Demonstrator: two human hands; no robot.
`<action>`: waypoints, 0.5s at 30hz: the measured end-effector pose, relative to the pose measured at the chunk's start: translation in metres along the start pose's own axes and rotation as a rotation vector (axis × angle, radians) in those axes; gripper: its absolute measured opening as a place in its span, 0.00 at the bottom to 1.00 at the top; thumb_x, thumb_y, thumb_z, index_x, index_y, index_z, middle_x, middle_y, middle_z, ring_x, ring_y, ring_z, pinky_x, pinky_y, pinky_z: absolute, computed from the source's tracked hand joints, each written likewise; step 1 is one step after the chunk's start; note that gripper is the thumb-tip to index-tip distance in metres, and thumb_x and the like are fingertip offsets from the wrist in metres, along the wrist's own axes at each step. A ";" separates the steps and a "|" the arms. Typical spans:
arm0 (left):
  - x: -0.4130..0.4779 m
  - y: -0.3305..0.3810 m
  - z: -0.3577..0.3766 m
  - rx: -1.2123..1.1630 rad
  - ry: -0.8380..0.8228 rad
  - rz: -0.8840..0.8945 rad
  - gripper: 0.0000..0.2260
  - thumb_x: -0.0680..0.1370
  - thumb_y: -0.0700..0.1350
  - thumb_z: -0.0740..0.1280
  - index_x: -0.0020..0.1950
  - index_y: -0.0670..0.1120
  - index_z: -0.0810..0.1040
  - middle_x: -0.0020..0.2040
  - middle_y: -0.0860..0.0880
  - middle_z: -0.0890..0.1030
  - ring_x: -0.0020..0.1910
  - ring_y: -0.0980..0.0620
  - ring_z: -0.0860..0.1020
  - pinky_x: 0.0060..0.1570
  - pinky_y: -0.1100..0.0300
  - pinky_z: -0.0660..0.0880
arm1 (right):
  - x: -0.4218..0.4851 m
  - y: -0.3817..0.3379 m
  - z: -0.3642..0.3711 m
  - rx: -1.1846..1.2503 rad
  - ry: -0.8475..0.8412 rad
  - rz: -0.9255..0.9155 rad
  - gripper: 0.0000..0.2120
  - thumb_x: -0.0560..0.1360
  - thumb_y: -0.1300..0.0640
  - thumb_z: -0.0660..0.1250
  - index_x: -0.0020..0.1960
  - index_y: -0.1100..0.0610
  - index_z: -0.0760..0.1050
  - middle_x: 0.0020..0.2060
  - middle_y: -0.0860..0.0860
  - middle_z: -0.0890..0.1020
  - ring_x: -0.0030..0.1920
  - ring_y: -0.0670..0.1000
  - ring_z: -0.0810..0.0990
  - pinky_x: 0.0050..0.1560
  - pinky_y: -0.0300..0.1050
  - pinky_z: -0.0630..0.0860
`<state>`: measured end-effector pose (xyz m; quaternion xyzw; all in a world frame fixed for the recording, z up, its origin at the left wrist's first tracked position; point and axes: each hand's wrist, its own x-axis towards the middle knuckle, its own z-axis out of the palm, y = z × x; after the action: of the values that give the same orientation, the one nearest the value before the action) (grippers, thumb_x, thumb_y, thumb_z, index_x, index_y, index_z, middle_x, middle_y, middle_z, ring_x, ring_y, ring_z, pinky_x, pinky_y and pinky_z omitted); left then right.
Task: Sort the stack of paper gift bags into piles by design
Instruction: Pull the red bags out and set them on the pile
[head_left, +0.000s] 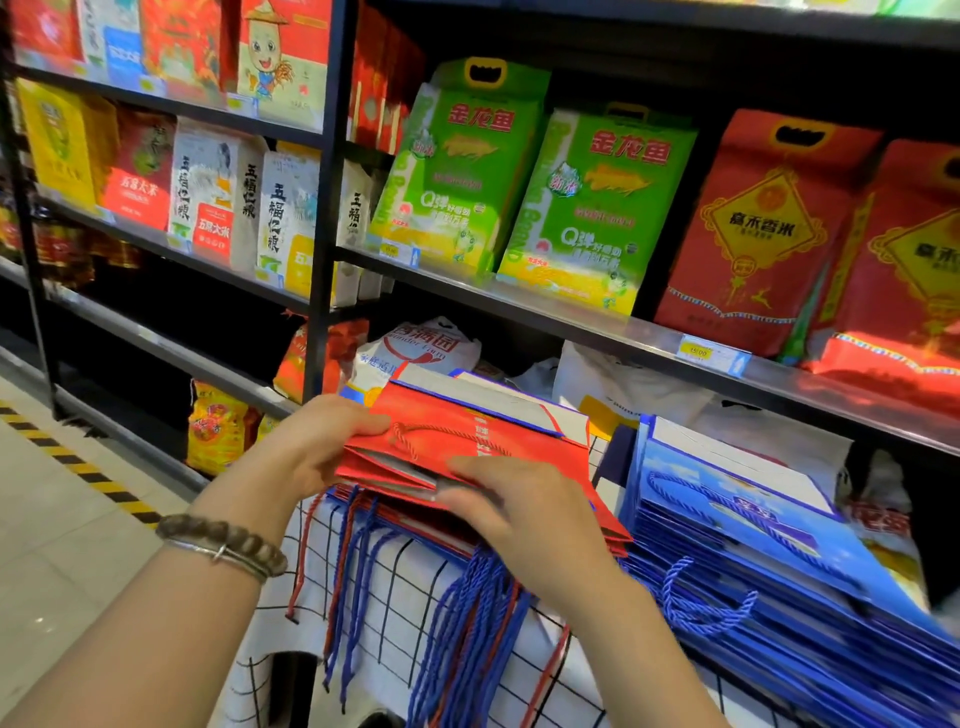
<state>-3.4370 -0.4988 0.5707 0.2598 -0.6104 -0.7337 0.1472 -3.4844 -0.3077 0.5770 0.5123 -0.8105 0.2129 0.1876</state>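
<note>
**Head view: sorting in progress.** My left hand (311, 447) grips the left edge of the top red gift bag (483, 441). Its fingers lie close together across the bag's face and the thumb is hidden beneath. My right hand (519, 514) curls over the near edge. The fingertips appear to pinch the folded side, though blur leaves the exact hold uncertain. I judge that two edges are held because flat paper bags cling and slide, and this hold should bring away one bag only.

The red bag sits on top of the mixed stack (410, 519), which rests on a checked cloth (415, 597). Red and blue cord handles hang over the front. Just to the right lies the blue pile (753, 525), all of one design, near enough for short transfers. I see no red pile. Behind stands a shelf (571, 312) of rice sacks (597, 208).
</note>
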 end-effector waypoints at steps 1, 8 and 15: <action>0.000 0.001 -0.001 -0.020 -0.009 0.026 0.04 0.77 0.34 0.62 0.46 0.37 0.76 0.28 0.43 0.80 0.24 0.50 0.79 0.27 0.59 0.78 | 0.002 0.005 -0.008 0.061 -0.041 0.113 0.19 0.75 0.39 0.57 0.53 0.47 0.79 0.49 0.45 0.83 0.50 0.46 0.78 0.47 0.43 0.72; -0.008 0.021 -0.005 -0.187 -0.056 0.236 0.10 0.79 0.33 0.57 0.48 0.43 0.76 0.28 0.48 0.82 0.24 0.54 0.79 0.24 0.63 0.77 | 0.021 0.074 -0.046 -0.108 -0.164 0.728 0.17 0.77 0.45 0.60 0.43 0.60 0.70 0.36 0.57 0.79 0.33 0.53 0.77 0.31 0.42 0.65; -0.014 0.055 0.042 -0.278 -0.200 0.405 0.12 0.80 0.35 0.55 0.46 0.45 0.75 0.29 0.52 0.82 0.25 0.58 0.79 0.25 0.65 0.76 | 0.027 0.098 -0.086 0.431 0.284 0.703 0.12 0.74 0.57 0.67 0.51 0.65 0.79 0.40 0.58 0.81 0.40 0.52 0.75 0.44 0.47 0.71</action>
<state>-3.4545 -0.4688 0.6315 0.0359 -0.5548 -0.7881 0.2642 -3.5774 -0.2442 0.6482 0.1984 -0.8389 0.4964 0.1021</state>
